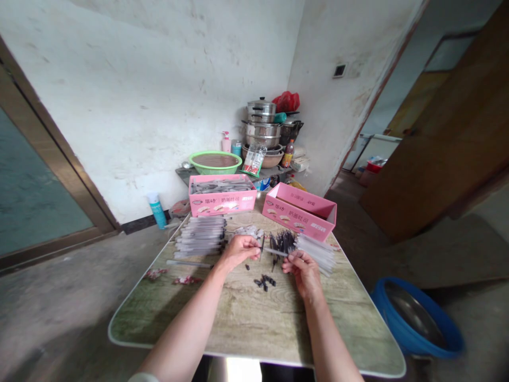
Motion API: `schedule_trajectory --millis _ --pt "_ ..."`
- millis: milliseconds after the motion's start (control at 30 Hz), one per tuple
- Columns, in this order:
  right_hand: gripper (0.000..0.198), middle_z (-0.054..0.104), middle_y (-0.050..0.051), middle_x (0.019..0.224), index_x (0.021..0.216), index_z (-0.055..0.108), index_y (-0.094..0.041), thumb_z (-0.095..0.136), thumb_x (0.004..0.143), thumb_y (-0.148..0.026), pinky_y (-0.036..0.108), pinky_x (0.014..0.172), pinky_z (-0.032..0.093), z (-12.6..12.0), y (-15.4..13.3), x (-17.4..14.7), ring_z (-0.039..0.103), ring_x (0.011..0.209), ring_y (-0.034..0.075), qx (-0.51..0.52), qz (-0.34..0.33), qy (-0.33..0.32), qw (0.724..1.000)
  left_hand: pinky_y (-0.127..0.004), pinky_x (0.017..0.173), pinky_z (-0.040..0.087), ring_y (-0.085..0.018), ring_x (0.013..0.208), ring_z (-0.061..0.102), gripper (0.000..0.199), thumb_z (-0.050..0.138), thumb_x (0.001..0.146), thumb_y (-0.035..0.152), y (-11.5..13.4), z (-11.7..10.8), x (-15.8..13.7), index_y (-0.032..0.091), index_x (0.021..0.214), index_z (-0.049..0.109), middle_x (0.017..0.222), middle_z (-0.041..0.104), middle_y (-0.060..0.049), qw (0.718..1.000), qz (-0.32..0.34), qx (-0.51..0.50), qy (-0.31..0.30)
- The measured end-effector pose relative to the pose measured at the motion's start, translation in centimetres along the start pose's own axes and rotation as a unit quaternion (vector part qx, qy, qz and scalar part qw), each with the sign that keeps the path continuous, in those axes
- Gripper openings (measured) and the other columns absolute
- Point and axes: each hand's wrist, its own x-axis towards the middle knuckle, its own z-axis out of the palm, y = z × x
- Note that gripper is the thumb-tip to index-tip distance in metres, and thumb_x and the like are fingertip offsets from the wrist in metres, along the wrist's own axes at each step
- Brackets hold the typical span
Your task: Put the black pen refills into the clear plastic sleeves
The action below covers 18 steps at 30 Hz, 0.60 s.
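My left hand (242, 249) pinches a thin dark pen refill (262, 248), which stands nearly upright at the fingertips. In my right hand (303, 268) is a translucent pen barrel (276, 252), its far end pointing left towards the refill; whether the two touch I cannot tell. A heap of black pen refills (283, 243) lies just behind my right hand, with a stack of clear barrels (316, 252) to its right. Small black caps (265, 282) are scattered on the table in front of the hands. Small whitish parts (248, 231) lie behind my left hand.
Rows of pens (202, 236) lie at the left, one loose pen (189, 263) nearer me. Two pink boxes stand at the back: a left box (223, 203) filled with pens and a right box (296, 217). A blue tub (417, 318) sits right of the table (254, 329).
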Motion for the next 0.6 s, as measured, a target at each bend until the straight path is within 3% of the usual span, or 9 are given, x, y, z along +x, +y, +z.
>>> schedule_trajectory --millis 600 --pt "0.023 0.070 0.004 0.061 0.070 0.067 -0.016 0.085 0.058 -0.025 0.024 0.045 0.054 0.04 0.13 -0.01 0.065 0.047 0.016 -0.019 -0.001 -0.009 1.000 -0.027 0.058 0.053 -0.016 0.058 0.066 0.030 0.084 0.060 0.028 0.42 0.18 -0.15 0.010 0.078 0.068 0.064 0.068 -0.005 0.999 -0.008 0.033 -0.001"
